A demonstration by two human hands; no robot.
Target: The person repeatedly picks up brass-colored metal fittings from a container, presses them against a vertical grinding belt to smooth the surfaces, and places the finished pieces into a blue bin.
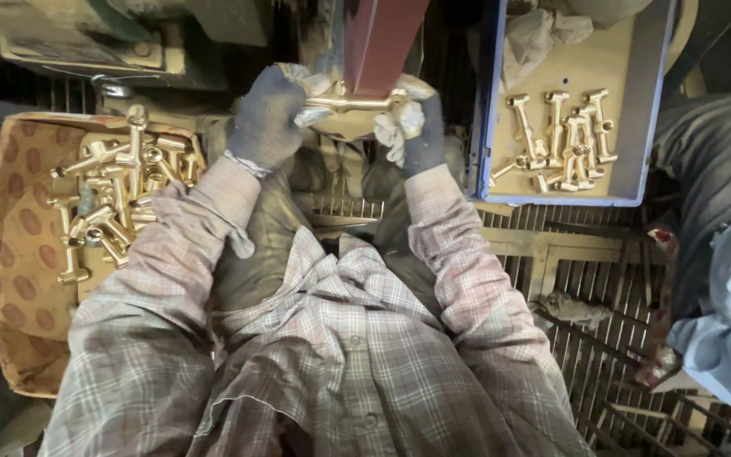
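At the far left a cardboard box with a spotted lining sits close beside the person's left elbow, and a heap of brass fittings lies tumbled in it, within easy reach of that arm. Next, the left hand, in a dark glove, is closed around one end of a single brass fitting, fingers wrapped tight, with a bit of pale cloth between palm and metal, likely as padding. The fitting lies level, held crosswise just under a dark red belt that comes down from above; gripping both ends this way seems meant to steady the piece and press it evenly against the belt. The right hand, also gloved, clamps the other end through a crumpled white rag, fingers pressed together on it. Below the hands, a metal grate runs under the lap. Further right a blue tray holds a smaller group of brass pieces, laid more neatly and kept apart from the box heap. At the right edge another person's grey sleeve shows
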